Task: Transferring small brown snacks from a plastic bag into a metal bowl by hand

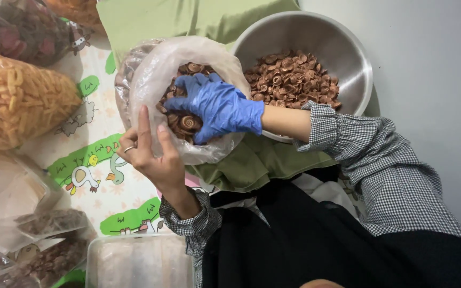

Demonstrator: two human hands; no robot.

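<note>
My left hand (153, 152), bare with a ring on one finger, grips the near rim of a clear plastic bag (150, 74) and holds its mouth open. Inside the bag lie brown spiral snacks (188, 124). My right hand (217, 106), in a blue glove, reaches into the bag from the right, palm down, with its fingers spread and curled over the snacks. The palm is hidden, so I cannot tell whether it holds any. Just behind the bag stands a steel bowl (348, 50) with a heap of the same snacks (292, 77).
A green cloth (252, 162) lies under the bag and bowl. At the left are a bag of yellow stick snacks (17, 98), a bag of dark red snacks (12, 26), smaller filled bags (44, 261) and a clear plastic box (140, 261) on a cartoon-print mat (97, 160).
</note>
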